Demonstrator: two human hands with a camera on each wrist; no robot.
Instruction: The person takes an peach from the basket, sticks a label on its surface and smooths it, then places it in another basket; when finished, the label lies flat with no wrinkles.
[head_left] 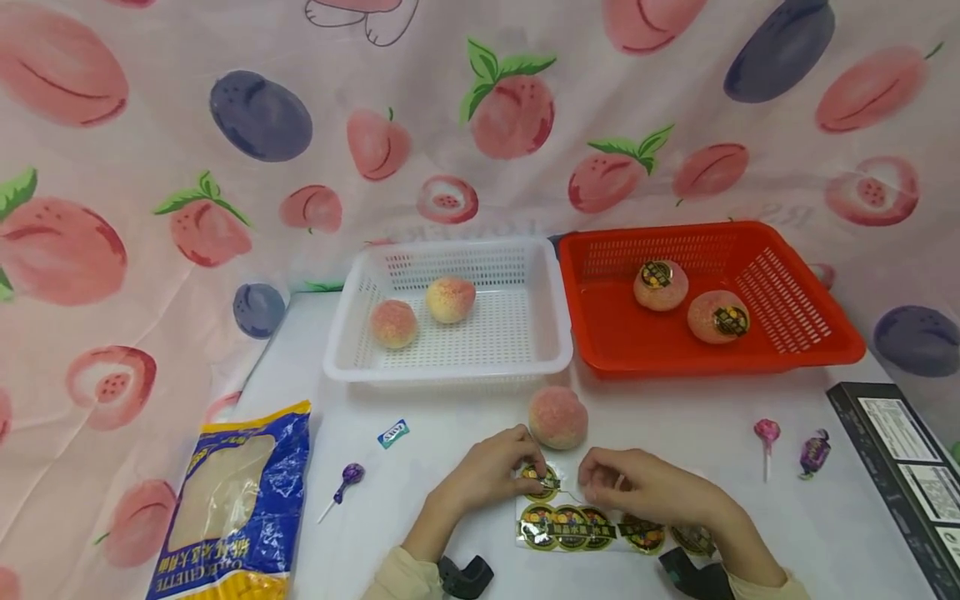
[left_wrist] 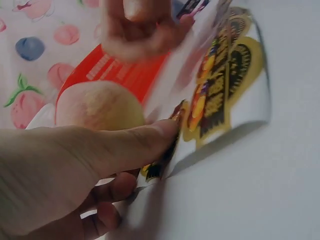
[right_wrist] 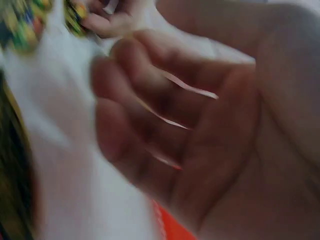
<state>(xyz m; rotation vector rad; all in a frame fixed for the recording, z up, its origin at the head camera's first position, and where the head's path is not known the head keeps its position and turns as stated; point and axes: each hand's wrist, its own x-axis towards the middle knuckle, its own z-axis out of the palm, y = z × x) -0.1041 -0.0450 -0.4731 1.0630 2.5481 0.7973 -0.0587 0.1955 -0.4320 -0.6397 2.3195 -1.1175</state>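
Note:
A sheet of round gold-and-black stickers lies on the white table in front of the person. The left hand pinches the sheet's upper left corner between thumb and fingers. In the left wrist view, the sticker sheet is bent upward beside the thumb. Just right of it, the right hand hovers over the sheet with loosely bent fingers. No object shows against its palm in the blurred right wrist view, where the fingers curve gently. A pink peach sits directly beyond the left fingertips.
A white basket with two peaches stands behind, beside a red basket with two stickered peaches. To the left lie a blue-yellow bag, a purple lollipop and a small candy. A pink lollipop, wrapped candy and black box lie right.

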